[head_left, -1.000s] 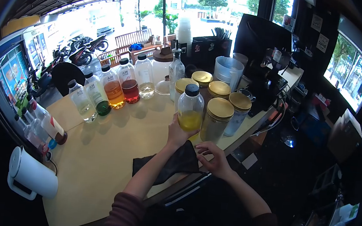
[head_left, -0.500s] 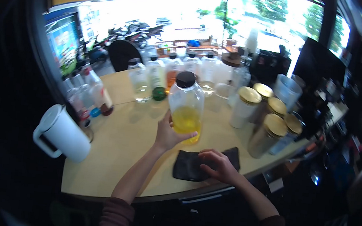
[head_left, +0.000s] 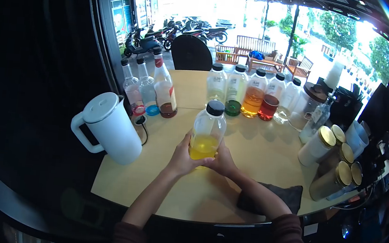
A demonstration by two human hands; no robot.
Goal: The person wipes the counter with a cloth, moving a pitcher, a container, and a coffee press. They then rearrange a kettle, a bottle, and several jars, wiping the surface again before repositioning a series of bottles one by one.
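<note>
A clear bottle (head_left: 208, 126) with a black cap and yellow liquid in its lower part stands nearly upright between my hands. My left hand (head_left: 184, 156) wraps its left side low down, thumb across the front. On the right side, my right hand (head_left: 222, 160) grips the same bottle, its fingers partly hidden behind it. A dark folded cloth (head_left: 273, 198) lies on the table under and beside my right forearm. Behind the held bottle stands a row of similar capped bottles, among them one with orange liquid (head_left: 253, 101) and one with red liquid (head_left: 269, 105).
A white lidded pitcher (head_left: 111, 130) stands on the left of the wooden table (head_left: 179, 89). Behind it are three slim bottles, one with a red neck (head_left: 163, 90). Several gold-lidded jars (head_left: 316, 146) line the right side. Beyond are a dark round chair back (head_left: 191, 52) and parked motorbikes.
My right hand has left the cloth and joined my left hand on the yellow-liquid bottle. The camera view has turned left, so the table things appear further right.
</note>
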